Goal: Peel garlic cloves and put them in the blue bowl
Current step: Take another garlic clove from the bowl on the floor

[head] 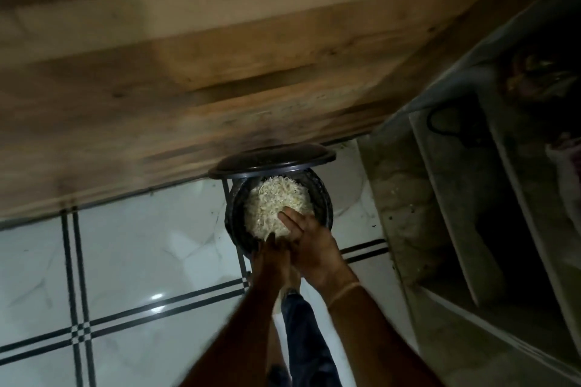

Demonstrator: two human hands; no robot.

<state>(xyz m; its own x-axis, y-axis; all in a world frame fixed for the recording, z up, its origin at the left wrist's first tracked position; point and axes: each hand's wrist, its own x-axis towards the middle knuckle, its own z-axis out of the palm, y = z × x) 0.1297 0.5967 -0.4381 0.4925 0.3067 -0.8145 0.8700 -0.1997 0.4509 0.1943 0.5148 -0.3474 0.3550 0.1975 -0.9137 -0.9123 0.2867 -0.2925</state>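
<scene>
Both hands hung together over an open black bin [323,198] of pale garlic skins [276,201] — right hand [309,245] fingers spread flat; left hand [270,258] blurred, grip unreadable. Lid [272,158] stood raised.

No readable text, label, brand, number or sign anywhere: none on the black bin [323,198], its raised lid [270,157], the wooden panel behind it, or the tiled floor.
</scene>
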